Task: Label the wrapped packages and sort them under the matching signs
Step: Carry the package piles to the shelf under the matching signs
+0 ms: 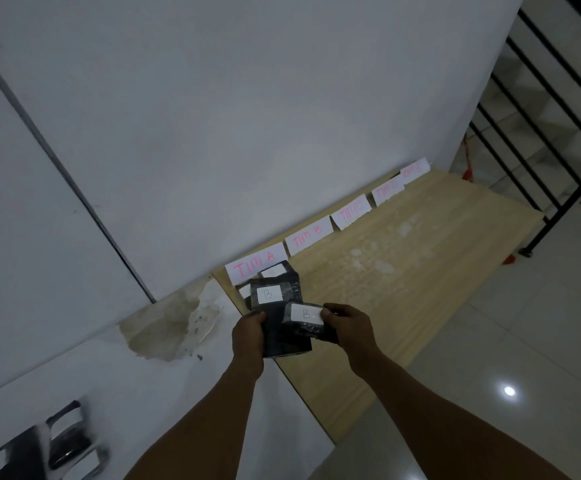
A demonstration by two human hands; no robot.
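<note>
At lower centre, the left hand [247,336] grips a tall black package [277,313] labelled B; the right hand [346,323] pinches a smaller B package [304,322] in front of it; both hover over the wooden board [403,271], just below the TIM A sign [255,266]; the TIM B sign [308,236] stands up-right.

Both forearms are bare to the frame edge, and the hands [247,336] carry no rings or watch.

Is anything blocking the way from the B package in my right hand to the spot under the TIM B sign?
Nothing visible does. The wooden board under the TIM B sign looks bare; the other black packages sit left, under TIM A.
</note>
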